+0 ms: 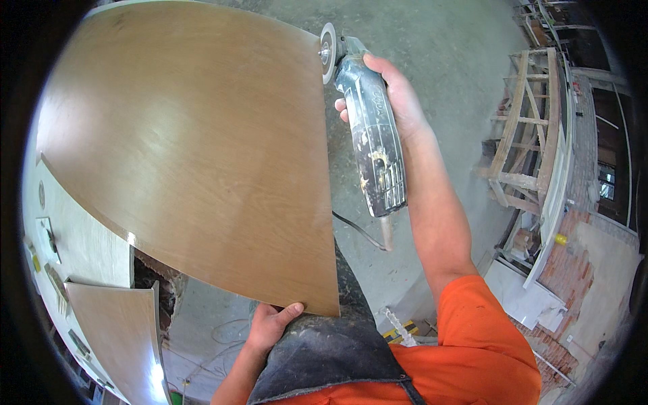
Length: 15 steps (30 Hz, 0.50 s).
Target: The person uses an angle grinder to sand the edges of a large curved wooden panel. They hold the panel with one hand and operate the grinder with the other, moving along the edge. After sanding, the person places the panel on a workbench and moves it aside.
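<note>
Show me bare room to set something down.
Bare floor shows between the angle grinder and the wooden frame at right. The large brown panel is bare left of the cutting disc and beyond the left hand. Crowded: lower left, around the smaller brown panel and the pale board.

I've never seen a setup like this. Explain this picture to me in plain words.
This one picture comes from a wide fisheye camera worn on a person's head, looking down, so straight edges look bent. There is no robot: each grip is simply a bare hand. The right hand holds an angle grinder; its round disc is at the right edge of a large brown panel, though I can't tell whether they touch. The left hand holds that panel's near edge. On the pale surface at left lie small items I can't identify, and a second brown panel is nearby.
</note>
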Available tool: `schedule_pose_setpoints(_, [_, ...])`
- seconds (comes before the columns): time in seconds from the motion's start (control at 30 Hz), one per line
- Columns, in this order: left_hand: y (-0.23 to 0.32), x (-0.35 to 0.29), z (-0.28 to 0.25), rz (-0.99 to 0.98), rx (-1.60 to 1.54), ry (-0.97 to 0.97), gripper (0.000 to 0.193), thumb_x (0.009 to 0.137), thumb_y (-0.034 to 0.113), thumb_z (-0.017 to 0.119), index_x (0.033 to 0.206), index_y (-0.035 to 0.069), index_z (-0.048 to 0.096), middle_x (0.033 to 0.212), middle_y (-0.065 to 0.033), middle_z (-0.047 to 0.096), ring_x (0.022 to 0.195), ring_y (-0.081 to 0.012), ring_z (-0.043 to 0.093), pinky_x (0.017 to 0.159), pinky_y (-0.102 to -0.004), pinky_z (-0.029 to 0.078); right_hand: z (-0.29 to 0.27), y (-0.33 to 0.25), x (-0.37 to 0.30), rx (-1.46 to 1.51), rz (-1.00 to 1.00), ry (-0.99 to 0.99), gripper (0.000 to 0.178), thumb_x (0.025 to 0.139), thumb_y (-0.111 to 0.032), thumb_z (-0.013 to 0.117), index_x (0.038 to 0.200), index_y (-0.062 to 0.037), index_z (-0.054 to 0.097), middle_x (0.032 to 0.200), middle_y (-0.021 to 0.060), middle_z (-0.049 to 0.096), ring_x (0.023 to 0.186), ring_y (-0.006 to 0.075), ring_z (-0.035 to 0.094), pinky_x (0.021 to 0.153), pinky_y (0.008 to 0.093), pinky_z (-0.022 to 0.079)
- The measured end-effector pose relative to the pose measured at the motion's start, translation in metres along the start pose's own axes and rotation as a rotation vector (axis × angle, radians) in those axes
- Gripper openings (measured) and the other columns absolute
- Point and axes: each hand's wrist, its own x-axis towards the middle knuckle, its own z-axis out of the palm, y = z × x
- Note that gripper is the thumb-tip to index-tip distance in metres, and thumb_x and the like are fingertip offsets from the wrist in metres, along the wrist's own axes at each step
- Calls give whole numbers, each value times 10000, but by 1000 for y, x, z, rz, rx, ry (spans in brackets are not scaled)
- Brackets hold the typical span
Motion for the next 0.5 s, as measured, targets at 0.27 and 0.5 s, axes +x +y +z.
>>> schedule_pose_setpoints(0.27, [-2,-2,-1,-4,23,-14,585,913,274,802,1334,-65,578,1301,-122,663,1207,-237,598,1073,-370,436,0,19,-27,27,37,39,566,943,-533,608,1231,-46,606,816,227,691,573,263,680,504,340,575])
schedule_pose_setpoints(0.5, [-2,-1,0,6,-5,-22,528,925,259,789,1304,-58,602,1262,-121,679,1166,-229,615,1038,-366,459,-3,48,-62,73,69,99,580,936,-533,615,1243,-41,618,786,216,696,573,261,680,501,338,568])
